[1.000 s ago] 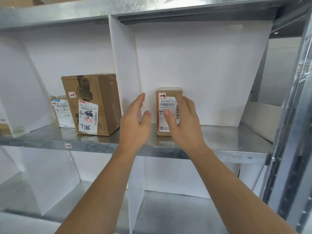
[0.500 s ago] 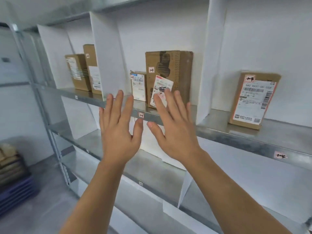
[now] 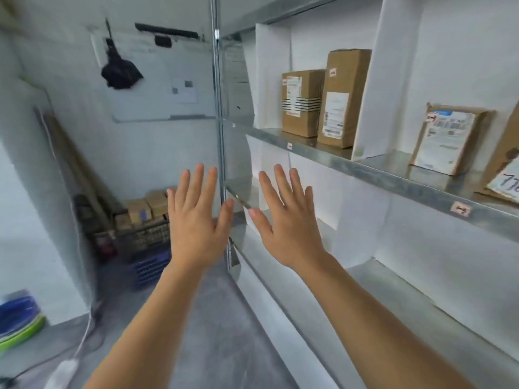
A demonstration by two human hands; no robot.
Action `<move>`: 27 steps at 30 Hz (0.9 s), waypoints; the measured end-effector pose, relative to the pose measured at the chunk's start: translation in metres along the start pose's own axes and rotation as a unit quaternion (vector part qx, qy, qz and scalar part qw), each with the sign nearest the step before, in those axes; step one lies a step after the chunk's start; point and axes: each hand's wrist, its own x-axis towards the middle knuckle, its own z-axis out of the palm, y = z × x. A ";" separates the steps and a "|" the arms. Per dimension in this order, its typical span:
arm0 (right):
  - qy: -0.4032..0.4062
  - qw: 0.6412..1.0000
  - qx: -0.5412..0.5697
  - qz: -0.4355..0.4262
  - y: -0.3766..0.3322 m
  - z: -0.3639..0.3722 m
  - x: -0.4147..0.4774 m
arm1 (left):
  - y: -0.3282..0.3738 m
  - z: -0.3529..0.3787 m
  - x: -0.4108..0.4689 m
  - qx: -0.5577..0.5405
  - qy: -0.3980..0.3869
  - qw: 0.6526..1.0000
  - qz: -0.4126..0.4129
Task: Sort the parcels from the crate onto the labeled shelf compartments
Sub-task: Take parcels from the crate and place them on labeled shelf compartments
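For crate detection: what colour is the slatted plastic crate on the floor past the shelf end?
Blue; the slatted plastic crate shows in the head view, blurred.

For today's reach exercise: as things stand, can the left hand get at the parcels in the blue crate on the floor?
Probably not yet. The left hand is open and empty, and nothing blocks the way, but the crate seems to stand too far off; stepping closer looks needed.

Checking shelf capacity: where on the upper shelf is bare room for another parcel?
Bare strip between the white divider and the flat parcel; another left of the short box. Crowded: short box beside tall box.
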 end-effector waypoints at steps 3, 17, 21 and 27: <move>-0.002 0.999 0.050 -0.003 -0.036 0.043 0.035 | -0.058 -0.012 0.013 0.020 -0.010 0.999 -0.036; -0.104 0.969 0.225 0.002 -0.142 0.213 0.140 | -0.235 -0.006 0.021 0.109 -0.014 0.976 -0.190; -0.123 0.957 0.261 0.006 -0.148 0.267 0.183 | -0.284 0.014 0.043 0.124 -0.021 0.967 -0.224; -0.141 0.950 0.277 0.011 -0.139 0.349 0.274 | -0.366 0.062 0.106 0.132 -0.014 0.955 -0.267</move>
